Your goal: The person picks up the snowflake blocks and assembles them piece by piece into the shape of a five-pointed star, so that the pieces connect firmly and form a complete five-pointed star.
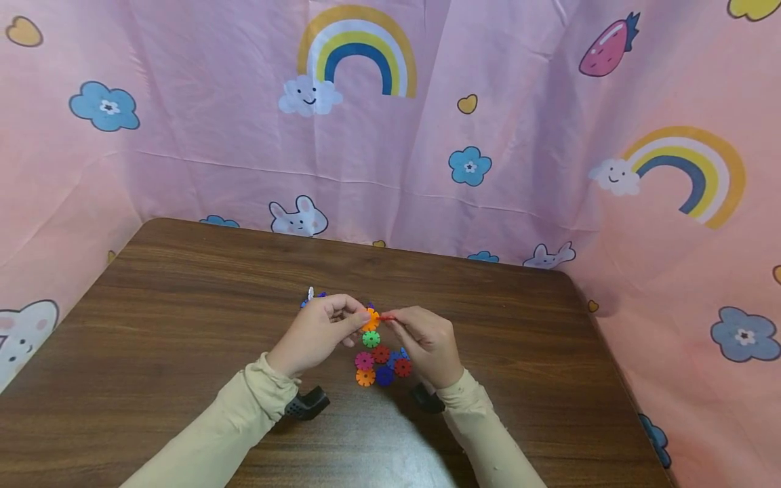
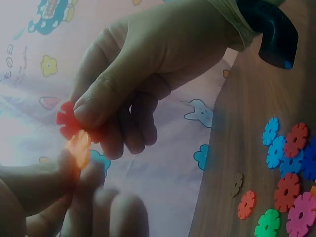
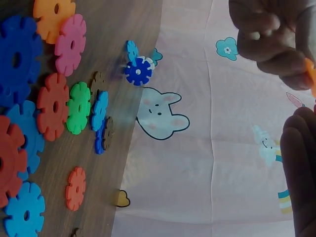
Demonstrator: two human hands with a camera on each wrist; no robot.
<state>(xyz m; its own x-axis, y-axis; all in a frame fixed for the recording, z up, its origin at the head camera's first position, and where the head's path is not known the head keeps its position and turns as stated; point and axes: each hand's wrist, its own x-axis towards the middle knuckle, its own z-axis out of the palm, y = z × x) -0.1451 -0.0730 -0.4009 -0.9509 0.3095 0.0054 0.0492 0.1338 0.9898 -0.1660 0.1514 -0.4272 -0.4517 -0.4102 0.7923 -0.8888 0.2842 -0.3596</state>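
Note:
Above the table, my left hand [image 1: 320, 330] pinches an orange notched plastic disc [image 1: 370, 320] between thumb and fingers. My right hand [image 1: 432, 342] pinches a red notched disc [image 1: 387, 318], seen nearly edge-on in the head view. In the left wrist view the red disc [image 2: 66, 121] and the orange disc [image 2: 79, 148] meet at their edges; whether their slots are engaged I cannot tell. The right wrist view catches only a sliver of the orange disc [image 3: 311, 74] at its right edge. On the table below the hands lie a green disc [image 1: 371, 339] and several others.
Near the hands are a pink disc [image 1: 364, 361], a dark blue disc [image 1: 385, 376] and a red disc [image 1: 403, 367]. Farther back, a blue disc [image 3: 138, 71] stands beside a white piece. A patterned pink cloth [image 1: 378, 149] hangs behind the brown table [image 1: 183, 325].

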